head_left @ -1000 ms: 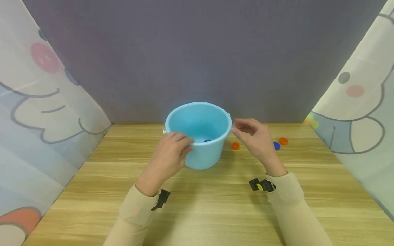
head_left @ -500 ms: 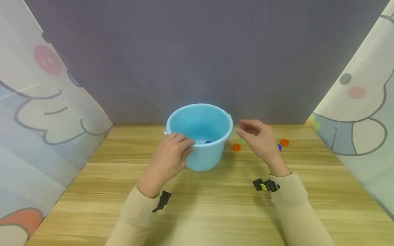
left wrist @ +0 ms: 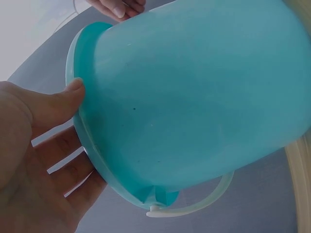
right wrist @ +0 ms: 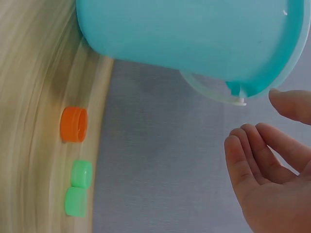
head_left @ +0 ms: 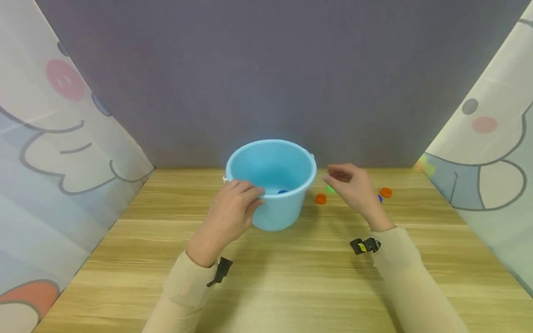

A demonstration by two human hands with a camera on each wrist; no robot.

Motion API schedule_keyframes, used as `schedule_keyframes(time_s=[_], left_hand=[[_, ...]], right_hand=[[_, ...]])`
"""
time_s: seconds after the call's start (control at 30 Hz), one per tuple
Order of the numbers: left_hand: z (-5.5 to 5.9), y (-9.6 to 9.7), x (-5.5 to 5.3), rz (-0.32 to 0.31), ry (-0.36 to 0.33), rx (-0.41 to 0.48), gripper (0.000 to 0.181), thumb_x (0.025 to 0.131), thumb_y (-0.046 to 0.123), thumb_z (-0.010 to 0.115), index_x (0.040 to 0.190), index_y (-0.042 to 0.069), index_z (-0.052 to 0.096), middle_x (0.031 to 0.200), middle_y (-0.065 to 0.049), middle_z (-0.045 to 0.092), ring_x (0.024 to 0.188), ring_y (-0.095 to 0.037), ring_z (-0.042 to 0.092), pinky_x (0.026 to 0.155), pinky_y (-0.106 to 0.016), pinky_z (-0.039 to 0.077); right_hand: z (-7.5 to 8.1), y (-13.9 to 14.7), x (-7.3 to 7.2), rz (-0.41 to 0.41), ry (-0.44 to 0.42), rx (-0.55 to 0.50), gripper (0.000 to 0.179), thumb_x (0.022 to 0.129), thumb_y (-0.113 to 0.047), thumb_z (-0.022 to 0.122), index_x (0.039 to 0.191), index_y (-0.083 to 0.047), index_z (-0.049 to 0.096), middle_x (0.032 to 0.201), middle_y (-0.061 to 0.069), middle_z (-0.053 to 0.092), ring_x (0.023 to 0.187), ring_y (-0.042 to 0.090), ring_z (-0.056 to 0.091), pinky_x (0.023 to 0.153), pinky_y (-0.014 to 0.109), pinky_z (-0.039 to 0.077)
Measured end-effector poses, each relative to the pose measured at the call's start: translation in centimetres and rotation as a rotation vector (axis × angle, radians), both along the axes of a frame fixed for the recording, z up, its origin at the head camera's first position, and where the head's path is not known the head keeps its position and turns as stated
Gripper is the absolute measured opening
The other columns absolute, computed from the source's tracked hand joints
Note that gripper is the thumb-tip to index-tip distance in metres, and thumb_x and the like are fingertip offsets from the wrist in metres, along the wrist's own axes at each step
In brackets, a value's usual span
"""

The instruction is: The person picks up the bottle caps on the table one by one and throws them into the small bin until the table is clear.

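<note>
A light blue bucket (head_left: 275,215) stands upright on the wooden table, close to the grey back panel. My left hand (head_left: 229,208) grips its near-left rim; in the left wrist view the thumb (left wrist: 63,104) lies against the outside and the fingers pass behind the rim. Inside the bucket, part of a blue bottle cap (head_left: 282,191) shows. To the right of the rim, apart from it, my right hand (head_left: 354,187) hovers with loosely bent fingers and nothing between them. An orange cap (head_left: 320,199) lies between the bucket and that hand.
Two green caps (right wrist: 81,174) (right wrist: 76,202) lie touching on the table, partly hidden by the right hand in the head view. Further right are another orange cap (head_left: 386,192) and a blue cap (head_left: 380,199). The bucket's white handle (left wrist: 199,206) hangs behind it.
My right hand has drawn back to the right, away from the bucket's rim, and a green cap now shows beneath it. The left hand keeps its grip on the rim.
</note>
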State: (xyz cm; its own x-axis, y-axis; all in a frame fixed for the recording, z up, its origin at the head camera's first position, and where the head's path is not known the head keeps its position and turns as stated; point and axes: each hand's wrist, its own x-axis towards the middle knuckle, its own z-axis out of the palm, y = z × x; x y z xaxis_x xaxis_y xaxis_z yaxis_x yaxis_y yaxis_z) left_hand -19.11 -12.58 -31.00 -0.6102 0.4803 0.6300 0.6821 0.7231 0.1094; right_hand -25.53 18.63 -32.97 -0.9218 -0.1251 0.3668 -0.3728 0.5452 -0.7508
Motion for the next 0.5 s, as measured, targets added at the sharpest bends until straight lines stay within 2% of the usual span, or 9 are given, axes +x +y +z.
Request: schedule_keyframes(time_s=[0.13,0.5], left_hand=[[0.0,0.0,-0.1,-0.003,0.004,0.003,0.016,0.089,0.006,0.077,0.104,0.005,0.076,0.096,-0.005,0.072,0.09,-0.027,0.061,0.081,-0.039,0.052],[0.1,-0.1,-0.1,-0.011,0.007,0.01,0.015,0.089,0.006,0.077,0.104,0.004,0.076,0.096,-0.005,0.072,0.09,-0.027,0.061,0.081,-0.039,0.052]], right_hand=[[0.0,0.4,-0.4,-0.006,-0.047,0.015,0.047,0.098,-0.029,0.07,0.131,0.003,0.064,0.124,0.023,0.065,0.113,0.039,0.064,0.096,0.052,0.053],[-0.8,0.4,-1.5,-0.006,-0.072,0.13,0.044,0.098,-0.022,0.069,0.13,0.007,0.062,0.123,0.026,0.065,0.111,0.041,0.063,0.095,0.055,0.053]])
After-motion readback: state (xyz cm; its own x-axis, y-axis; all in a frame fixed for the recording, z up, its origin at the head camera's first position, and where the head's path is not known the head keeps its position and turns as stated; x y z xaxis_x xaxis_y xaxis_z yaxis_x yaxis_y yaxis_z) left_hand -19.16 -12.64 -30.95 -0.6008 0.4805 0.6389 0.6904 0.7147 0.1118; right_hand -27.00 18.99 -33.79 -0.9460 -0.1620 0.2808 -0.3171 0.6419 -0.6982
